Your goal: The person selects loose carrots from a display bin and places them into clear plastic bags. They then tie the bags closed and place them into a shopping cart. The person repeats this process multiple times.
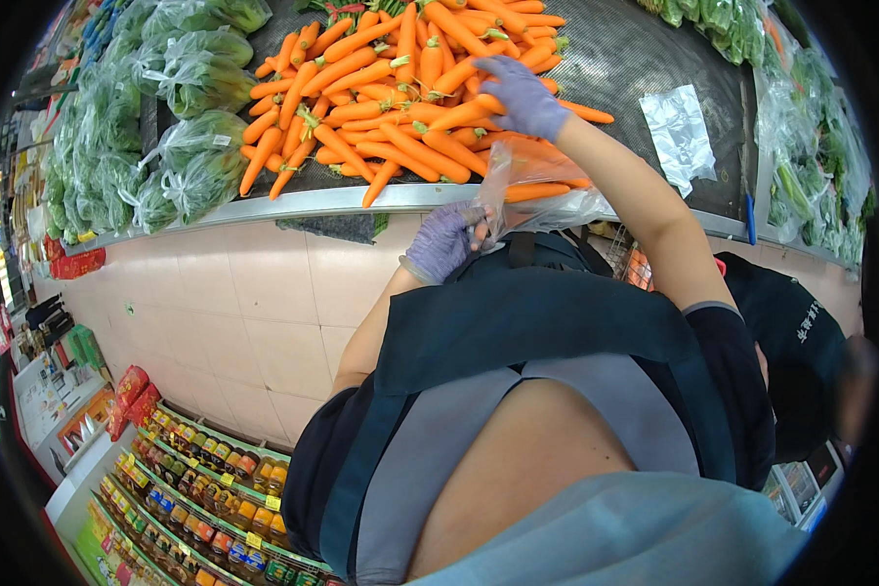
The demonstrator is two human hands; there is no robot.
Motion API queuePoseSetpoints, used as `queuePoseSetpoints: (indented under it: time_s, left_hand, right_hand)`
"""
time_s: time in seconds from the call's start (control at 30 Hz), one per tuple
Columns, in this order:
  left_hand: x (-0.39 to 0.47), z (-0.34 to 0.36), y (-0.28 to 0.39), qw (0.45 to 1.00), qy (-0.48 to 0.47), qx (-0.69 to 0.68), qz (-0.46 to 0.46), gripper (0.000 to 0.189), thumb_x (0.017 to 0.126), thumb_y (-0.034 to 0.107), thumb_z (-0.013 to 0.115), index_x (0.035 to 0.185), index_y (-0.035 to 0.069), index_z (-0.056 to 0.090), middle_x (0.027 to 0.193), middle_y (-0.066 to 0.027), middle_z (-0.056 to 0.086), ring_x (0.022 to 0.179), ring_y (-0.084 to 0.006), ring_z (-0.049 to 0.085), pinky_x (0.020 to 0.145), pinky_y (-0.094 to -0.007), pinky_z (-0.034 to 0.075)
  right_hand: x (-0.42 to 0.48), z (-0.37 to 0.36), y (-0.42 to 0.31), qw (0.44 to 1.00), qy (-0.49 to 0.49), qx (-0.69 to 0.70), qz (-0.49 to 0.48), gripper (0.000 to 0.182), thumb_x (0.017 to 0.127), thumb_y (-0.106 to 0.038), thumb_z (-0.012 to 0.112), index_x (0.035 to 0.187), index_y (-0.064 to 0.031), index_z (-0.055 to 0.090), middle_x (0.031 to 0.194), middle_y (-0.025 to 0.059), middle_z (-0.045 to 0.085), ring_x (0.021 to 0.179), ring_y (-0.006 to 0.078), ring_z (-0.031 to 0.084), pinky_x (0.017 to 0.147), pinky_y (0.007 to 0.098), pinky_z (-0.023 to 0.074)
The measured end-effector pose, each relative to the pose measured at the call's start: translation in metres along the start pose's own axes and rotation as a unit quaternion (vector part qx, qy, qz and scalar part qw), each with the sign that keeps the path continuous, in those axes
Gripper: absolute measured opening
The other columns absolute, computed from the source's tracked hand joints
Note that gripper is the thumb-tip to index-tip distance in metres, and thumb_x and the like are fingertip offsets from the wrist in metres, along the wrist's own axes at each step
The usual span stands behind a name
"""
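A large heap of orange carrots [381, 95], several with short green stem stubs, lies on the black mesh-lined display stand [601, 73]. My left hand [443, 238], in a thin purple glove, pinches the edge of a clear plastic bag [502, 176] at the stand's front rim. Carrots [538, 192] show through the film of the bag. Also gloved in purple, my right hand [524, 99] reaches over the heap's right side, its fingers around the end of a carrot [461, 115]. The palm and part of the thumb are hidden.
Bagged green vegetables [198, 139] line the left; more greens [806, 146] stand right. A crumpled plastic sheet [677, 139] and a blue-handled tool [750, 220] lie beside the heap. The metal rim [322, 201] edges the stand. A person in dark clothing [784, 337] is close at right. Shelved jars [212, 505] stand behind.
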State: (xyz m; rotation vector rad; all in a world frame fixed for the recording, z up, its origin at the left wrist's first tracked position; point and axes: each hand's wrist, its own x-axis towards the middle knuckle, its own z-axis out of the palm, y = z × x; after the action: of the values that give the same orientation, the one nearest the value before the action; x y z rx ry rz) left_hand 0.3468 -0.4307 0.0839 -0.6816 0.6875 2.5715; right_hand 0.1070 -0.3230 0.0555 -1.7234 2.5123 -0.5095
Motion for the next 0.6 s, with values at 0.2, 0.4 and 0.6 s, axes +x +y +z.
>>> queuePoseSetpoints:
  time_s: [0.2, 0.4, 0.6]
  left_hand:
    - [0.005, 0.014, 0.004, 0.994, -0.062, -0.064, 0.067, 0.016, 0.081, 0.013, 0.056, 0.09, -0.001, 0.055, 0.074, -0.0124, 0.058, 0.072, -0.023, 0.057, 0.075, -0.0339, 0.046]
    - [0.023, 0.034, 0.009, 0.982, -0.106, 0.038, 0.152, 0.062, 0.073, 0.004, 0.055, 0.131, -0.001, 0.033, 0.107, -0.0161, 0.056, 0.098, -0.0263, 0.057, 0.092, -0.0365, 0.042]
    - [0.035, 0.043, 0.013, 0.985, -0.071, 0.073, 0.136, 0.075, 0.072, 0.004, 0.056, 0.139, 0.011, 0.021, 0.117, -0.017, 0.049, 0.092, -0.025, 0.059, 0.086, -0.0357, 0.046]
  right_hand:
    - [0.064, 0.018, -0.024, 0.945, -0.236, -0.225, 0.01, 0.032, 0.065, -0.018, 0.068, 0.095, -0.006, 0.065, 0.128, 0.0153, 0.04, 0.123, 0.0316, 0.034, 0.108, 0.0381, 0.0173]
    - [0.011, 0.011, 0.012, 0.999, -0.044, -0.032, -0.004, 0.042, 0.062, -0.025, 0.074, 0.097, -0.0075, 0.058, 0.117, 0.0118, 0.045, 0.108, 0.0295, 0.047, 0.096, 0.0382, 0.0356]
    - [-0.061, -0.069, 0.014, 0.897, 0.209, 0.338, 0.195, 0.049, 0.061, -0.028, 0.078, 0.101, -0.009, 0.055, 0.109, 0.0106, 0.052, 0.1, 0.0229, 0.054, 0.086, 0.036, 0.0453]
